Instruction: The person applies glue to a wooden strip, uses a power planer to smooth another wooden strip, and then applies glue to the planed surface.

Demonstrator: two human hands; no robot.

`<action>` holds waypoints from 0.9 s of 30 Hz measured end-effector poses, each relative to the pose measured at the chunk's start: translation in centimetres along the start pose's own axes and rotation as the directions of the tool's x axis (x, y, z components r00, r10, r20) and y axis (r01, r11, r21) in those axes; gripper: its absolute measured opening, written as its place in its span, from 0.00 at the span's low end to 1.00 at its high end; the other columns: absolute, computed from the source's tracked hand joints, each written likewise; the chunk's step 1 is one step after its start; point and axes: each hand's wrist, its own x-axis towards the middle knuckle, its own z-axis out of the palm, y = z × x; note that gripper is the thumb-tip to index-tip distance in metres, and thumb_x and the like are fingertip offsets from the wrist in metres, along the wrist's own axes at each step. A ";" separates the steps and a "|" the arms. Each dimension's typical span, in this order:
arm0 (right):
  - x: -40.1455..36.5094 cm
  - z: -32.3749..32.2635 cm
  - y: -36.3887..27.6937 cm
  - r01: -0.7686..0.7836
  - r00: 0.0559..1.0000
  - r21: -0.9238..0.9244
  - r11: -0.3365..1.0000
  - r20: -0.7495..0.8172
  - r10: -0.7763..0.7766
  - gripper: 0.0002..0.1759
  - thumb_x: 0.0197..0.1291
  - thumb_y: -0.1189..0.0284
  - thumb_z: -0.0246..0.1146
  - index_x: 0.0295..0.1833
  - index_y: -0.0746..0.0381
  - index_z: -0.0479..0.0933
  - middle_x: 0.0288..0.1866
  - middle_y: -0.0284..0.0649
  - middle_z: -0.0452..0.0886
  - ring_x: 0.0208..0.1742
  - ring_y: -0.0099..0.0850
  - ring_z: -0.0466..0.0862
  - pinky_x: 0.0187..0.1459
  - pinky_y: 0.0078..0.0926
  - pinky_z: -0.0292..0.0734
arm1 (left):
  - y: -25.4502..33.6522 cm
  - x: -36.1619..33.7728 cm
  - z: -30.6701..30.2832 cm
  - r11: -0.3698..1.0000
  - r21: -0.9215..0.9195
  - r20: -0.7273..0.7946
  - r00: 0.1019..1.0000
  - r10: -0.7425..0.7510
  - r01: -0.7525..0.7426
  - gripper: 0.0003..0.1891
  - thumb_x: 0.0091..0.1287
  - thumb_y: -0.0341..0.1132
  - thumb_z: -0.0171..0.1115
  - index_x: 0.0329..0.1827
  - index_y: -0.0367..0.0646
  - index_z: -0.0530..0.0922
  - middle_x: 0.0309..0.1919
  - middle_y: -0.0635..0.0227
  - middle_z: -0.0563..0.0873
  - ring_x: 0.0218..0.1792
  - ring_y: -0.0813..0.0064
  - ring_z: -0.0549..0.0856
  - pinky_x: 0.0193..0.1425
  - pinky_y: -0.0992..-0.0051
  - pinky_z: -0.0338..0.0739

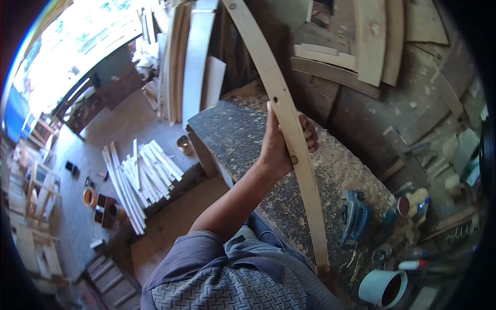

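A long pale wooden board point(299, 178) with dark knots rises steeply over the workbench, its top end cut off by the frame edge. My left hand point(279, 144) is wrapped round it near the middle, with the thumb along the left edge and the fingers curled round the right edge. At the board's lower end, by my body, my right hand point(326, 278) grips it; most of that hand is hidden in shadow. Below the board lies the dark, speckled workbench top point(227, 126), strewn with wood shavings point(343, 165).
A blue power tool point(354, 217) and a white bucket point(382, 288) stand on the bench to the right. White strips point(147, 173) lie in a pile on the left. Planks point(178, 62) lean at the back, and more boards point(369, 41) lie at the upper right.
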 end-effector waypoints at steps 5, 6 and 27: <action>3.2 1.9 -0.9 0.100 0.991 -0.056 0.993 0.095 -0.094 0.42 0.64 0.33 0.53 0.36 0.67 0.79 0.22 0.35 0.75 0.24 0.26 0.73 0.25 0.30 0.65 | 2.8 -1.9 -2.1 0.995 0.046 -0.023 0.996 0.090 -0.089 0.39 0.67 0.79 0.36 0.31 0.48 0.68 0.22 0.71 0.67 0.23 0.74 0.69 0.30 0.72 0.70; 3.6 3.1 -1.3 0.155 0.987 -0.120 0.981 -0.022 -0.159 0.40 0.65 0.35 0.54 0.34 0.67 0.77 0.20 0.36 0.73 0.24 0.27 0.73 0.25 0.32 0.64 | 3.8 -2.6 -2.4 0.991 0.084 -0.098 0.989 0.114 -0.106 0.38 0.66 0.80 0.37 0.30 0.48 0.67 0.21 0.72 0.67 0.22 0.74 0.69 0.28 0.74 0.69; 20.9 52.2 -17.6 0.300 0.647 0.075 0.951 0.716 -0.261 0.36 0.71 0.40 0.52 0.39 0.66 0.79 0.23 0.38 0.79 0.25 0.27 0.81 0.27 0.31 0.73 | 38.0 -29.3 -25.9 0.699 0.673 -0.558 0.455 0.694 -0.242 0.17 0.71 0.48 0.65 0.46 0.46 0.73 0.31 0.66 0.82 0.28 0.75 0.83 0.31 0.74 0.80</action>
